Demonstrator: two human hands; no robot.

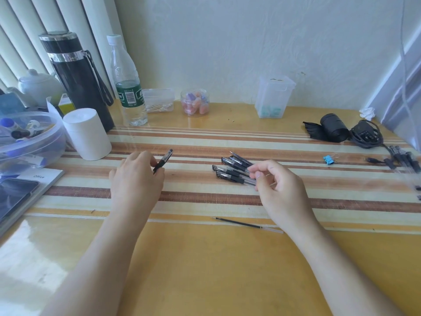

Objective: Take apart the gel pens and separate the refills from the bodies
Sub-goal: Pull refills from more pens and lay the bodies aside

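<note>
Far left: a clear bowl (52, 137) of odds and ends sits at the edge. A white canister (87, 133) is just beside it, and a black flask (79, 80) and a water bottle (127, 83) stand upright behind.
Left hand: the left hand (136, 176) is over the striped mat, knuckles up, with its fingers curled round a pen part.
Pen part: the pen part (163, 160) is black and sticks out of the fingers, tilted up and to the right, clear of the surface (205, 270).
Jar: a small clear jar (195, 102) of pastel bits stands at the back by the wall.
Pens: the pens (232, 167) lie in a loose pile mid-mat, black caps to the left and clear ends to the right, touching one another.
Refill: one thin refill (241, 222) lies alone nearer the front edge, tip to the left. Its pale end is just beside the right forearm, well apart from the pile.
Right hand: the right hand (278, 185) has thumb and forefinger drawn together right at the clear ends of the pile. Whether they actually grip one, I cannot tell. The two hands are well apart.
Box: a clear box (273, 96) stands at the back wall.
Far right: here are a black roll (333, 131), a coiled cable (366, 135) and a blue clip (328, 159). A second pile (403, 156) of dark pens lies at the edge, blurred.
</note>
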